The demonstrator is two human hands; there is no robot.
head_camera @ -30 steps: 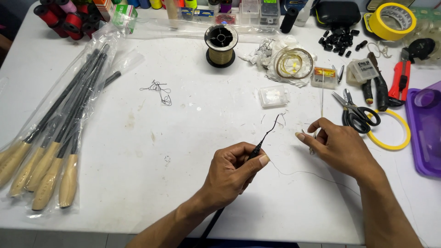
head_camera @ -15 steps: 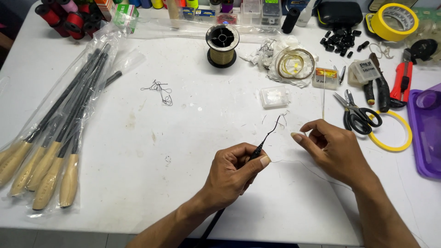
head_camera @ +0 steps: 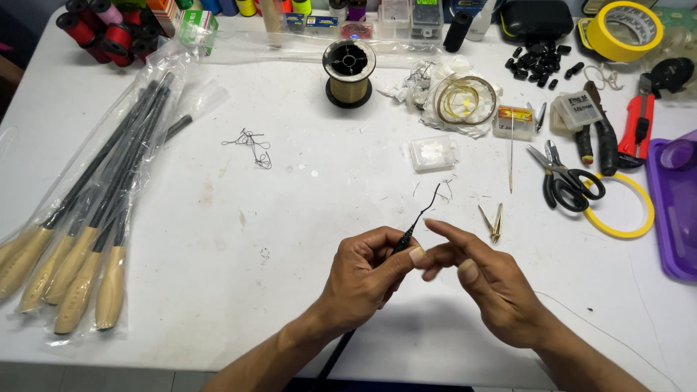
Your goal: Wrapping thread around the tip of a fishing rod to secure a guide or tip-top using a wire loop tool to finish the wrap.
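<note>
My left hand (head_camera: 363, 279) pinches the thin black rod (head_camera: 419, 216); right hand (head_camera: 485, 284) beside it, fingers loosely extended. Rod's lower end hidden under my wrist.

Left hand (head_camera: 367, 279) closed in a pinch grip, thumb pressed to forefinger; right hand (head_camera: 486, 279) alongside, fingertips touching it, forefinger extended.

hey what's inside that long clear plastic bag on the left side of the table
The clear plastic bag holds several thin black rods with pale cork-coloured handles. They overlap, so the exact count is unclear, and the bag's lower end runs past the picture's left edge.
</note>
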